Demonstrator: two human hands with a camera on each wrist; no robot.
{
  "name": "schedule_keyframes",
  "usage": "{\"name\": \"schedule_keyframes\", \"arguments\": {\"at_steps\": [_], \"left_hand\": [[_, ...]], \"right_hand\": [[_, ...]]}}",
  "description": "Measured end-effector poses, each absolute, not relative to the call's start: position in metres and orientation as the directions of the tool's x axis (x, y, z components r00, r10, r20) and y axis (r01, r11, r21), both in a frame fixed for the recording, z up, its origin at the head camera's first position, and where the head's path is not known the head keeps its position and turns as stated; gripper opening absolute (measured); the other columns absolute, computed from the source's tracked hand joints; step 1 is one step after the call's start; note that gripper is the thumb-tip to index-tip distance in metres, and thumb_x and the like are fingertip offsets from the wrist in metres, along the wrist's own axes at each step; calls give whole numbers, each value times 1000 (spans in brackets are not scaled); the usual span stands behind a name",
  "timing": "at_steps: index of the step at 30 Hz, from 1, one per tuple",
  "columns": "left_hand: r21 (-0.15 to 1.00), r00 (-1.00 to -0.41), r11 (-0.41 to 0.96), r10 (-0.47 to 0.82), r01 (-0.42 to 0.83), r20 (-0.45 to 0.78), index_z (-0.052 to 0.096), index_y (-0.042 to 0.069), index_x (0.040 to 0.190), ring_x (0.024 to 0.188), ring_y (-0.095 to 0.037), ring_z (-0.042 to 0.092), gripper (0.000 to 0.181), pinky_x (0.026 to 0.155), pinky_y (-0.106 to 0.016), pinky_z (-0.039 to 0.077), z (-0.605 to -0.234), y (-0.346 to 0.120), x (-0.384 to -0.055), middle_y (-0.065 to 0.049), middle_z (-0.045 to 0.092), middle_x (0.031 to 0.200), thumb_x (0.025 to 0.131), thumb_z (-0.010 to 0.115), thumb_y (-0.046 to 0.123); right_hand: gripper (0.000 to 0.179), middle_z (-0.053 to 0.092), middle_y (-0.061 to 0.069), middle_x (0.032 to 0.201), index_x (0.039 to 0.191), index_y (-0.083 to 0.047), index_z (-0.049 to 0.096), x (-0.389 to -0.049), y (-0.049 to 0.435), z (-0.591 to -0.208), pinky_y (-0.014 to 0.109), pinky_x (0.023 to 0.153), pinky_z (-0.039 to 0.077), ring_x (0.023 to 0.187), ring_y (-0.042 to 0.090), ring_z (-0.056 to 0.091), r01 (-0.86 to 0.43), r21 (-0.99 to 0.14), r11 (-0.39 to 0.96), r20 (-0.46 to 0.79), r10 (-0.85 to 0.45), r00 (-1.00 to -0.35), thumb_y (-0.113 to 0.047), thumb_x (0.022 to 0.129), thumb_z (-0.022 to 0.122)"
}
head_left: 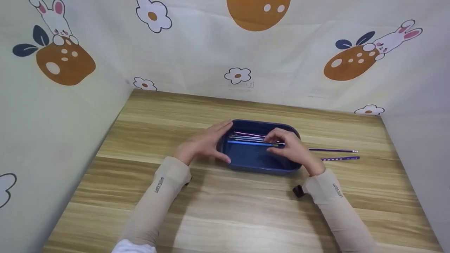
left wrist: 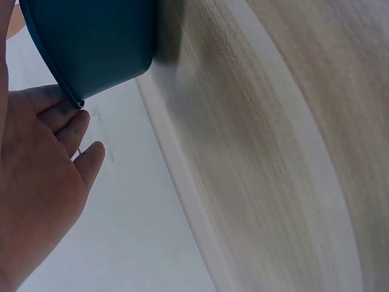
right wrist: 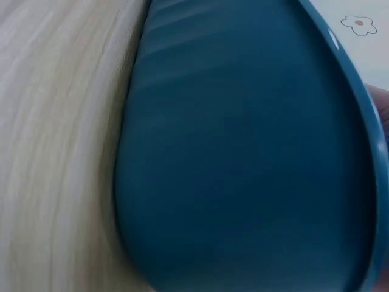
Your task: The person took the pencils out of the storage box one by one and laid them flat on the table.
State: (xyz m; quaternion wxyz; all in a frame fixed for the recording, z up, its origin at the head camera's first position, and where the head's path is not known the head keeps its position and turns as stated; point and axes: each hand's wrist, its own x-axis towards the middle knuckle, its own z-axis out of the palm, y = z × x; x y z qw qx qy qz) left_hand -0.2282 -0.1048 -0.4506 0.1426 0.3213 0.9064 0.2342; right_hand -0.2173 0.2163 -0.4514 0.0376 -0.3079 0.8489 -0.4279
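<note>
A dark blue rectangular box (head_left: 260, 160) stands on the wooden table in the head view. My left hand (head_left: 205, 142) spans its left end, fingers fairly straight at the back corner, thumb along the front one. Fingertips touch the rim in the left wrist view. Several thin pencils lie lengthwise inside the box, a bright blue pencil (head_left: 246, 143) frontmost. Over the box's right part hovers my right hand (head_left: 290, 146), its bent fingers and thumb apart. Between them the blue pencil's end shows, unpinched. In the right wrist view the box wall (right wrist: 243, 146) hides that hand's fingertips.
Right of the box, on the tabletop (head_left: 239, 211), lie a dark pencil with a white end (head_left: 334, 150) and a purple pencil with pale spots (head_left: 341, 159). My right wrist partly covers the latter. Patterned cloth walls (head_left: 197, 52) enclose the table's back and sides.
</note>
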Motion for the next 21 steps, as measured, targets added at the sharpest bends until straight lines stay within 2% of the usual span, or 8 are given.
{"name": "schedule_keyframes", "arguments": {"at_steps": [3, 8, 14, 21], "left_hand": [[510, -751, 684, 651, 521, -106, 10, 13, 162, 157, -23, 8, 130, 129, -41, 14, -451, -104, -229, -5, 7, 170, 67, 83, 63], [511, -750, 685, 652, 520, -111, 9, 12, 161, 157, -25, 9, 129, 129, -42, 14, -450, -104, -228, -7, 7, 170, 68, 84, 61], [506, -752, 689, 649, 519, -114, 9, 12, 162, 157, -27, 10, 128, 129, -44, 15, -450, -104, -228, -8, 8, 170, 69, 84, 60], [506, -752, 688, 650, 521, -109, 10, 12, 161, 157, -27, 10, 128, 129, -44, 15, -450, -105, -228, -9, 9, 170, 68, 83, 60]], "right_hand": [[25, 70, 16, 105, 104, 1, 70, -221, 215, -456, 29, 88, 57, 95, 32, 65, -494, -764, 415, 211, -563, -799, 1, 81, 79], [25, 71, 12, 104, 103, 0, 70, -224, 212, -459, 45, 87, 58, 94, 35, 65, -502, -764, 406, 214, -574, -790, -1, 81, 80], [26, 70, 12, 105, 105, 4, 69, -226, 207, -461, 48, 88, 57, 96, 36, 66, -493, -758, 428, 183, -585, -790, 1, 81, 79], [24, 70, 14, 107, 106, 2, 69, -228, 203, -463, 48, 90, 57, 99, 33, 67, -493, -752, 437, 155, -610, -777, -1, 83, 78]]}}
